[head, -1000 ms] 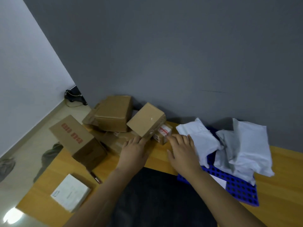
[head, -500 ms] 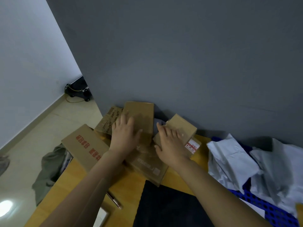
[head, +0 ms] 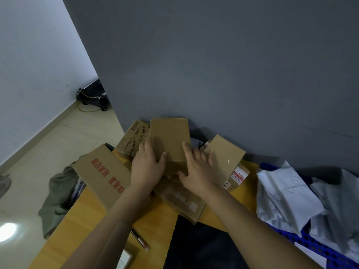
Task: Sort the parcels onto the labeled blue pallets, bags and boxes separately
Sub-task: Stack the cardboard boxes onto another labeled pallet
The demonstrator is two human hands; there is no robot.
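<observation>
Against a dark grey wall (head: pixel 233 65), on a yellow wooden tabletop (head: pixel 77 226), stands a cluster of cardboard parcels, and the plain brown cardboard box (head: pixel 171 138) leaning at its back serves as landmark. On that box's lower front face the left hand's fingers (head: pixel 147 146) lie flat and close together, thumb angled toward its middle; the right hand's fingers (head: pixel 196 154) lie slightly fanned along its right edge. Neither hand pinches anything. The left hand (head: pixel 148 166) and right hand (head: pixel 196 171) bracket the box from both sides, probably to steady it upright or shift it so the pile packs tighter.

Directly below the landmark, beneath both wrists, lies a flat brown carton with pale print (head: pixel 182 199). Just right of the landmark a smaller brown box (head: pixel 225 154) tilts over a little carton with red-and-white tape (head: pixel 238 175). Left of the landmark sit a carton printed with black lettering (head: pixel 134 136) and a long brown box with red characters (head: pixel 103 171) overhanging the table edge. Boxes seem gathered here by kind; any pallet under them is hidden.

Well right of the landmark, white and grey plastic mailer bags (head: pixel 287 195) heap on a blue perforated plastic pallet (head: pixel 320 249). A black mat (head: pixel 200 245) and a pen (head: pixel 139 239) lie nearer the person. Beyond the table's left edge are pale floor tiles (head: pixel 48 152), a crumpled grey cloth (head: pixel 58 191), and a white wall (head: pixel 29 65).
</observation>
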